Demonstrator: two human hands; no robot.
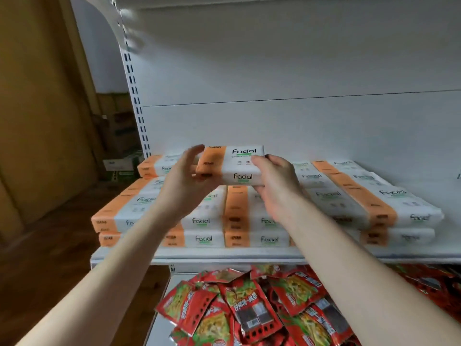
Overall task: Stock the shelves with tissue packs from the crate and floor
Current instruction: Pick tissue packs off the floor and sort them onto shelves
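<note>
A white and orange "Facial" tissue pack (230, 164) is held above the stocked shelf. My right hand (274, 181) grips its right end, fingers curled over the top edge. My left hand (185, 179) cups its left end from below, with the fingers spread and raised beside the orange band. Under the pack, several matching tissue packs (349, 196) lie in stacked rows on the white shelf (224, 253), two layers at the front. The crate and the floor packs are out of view.
The white back panel (287, 71) rises behind the packs, with a slotted upright (136, 96) at the left. A lower shelf holds a heap of red snack bags (249, 308). Cardboard boxes (117, 136) stand on the dark floor at the far left.
</note>
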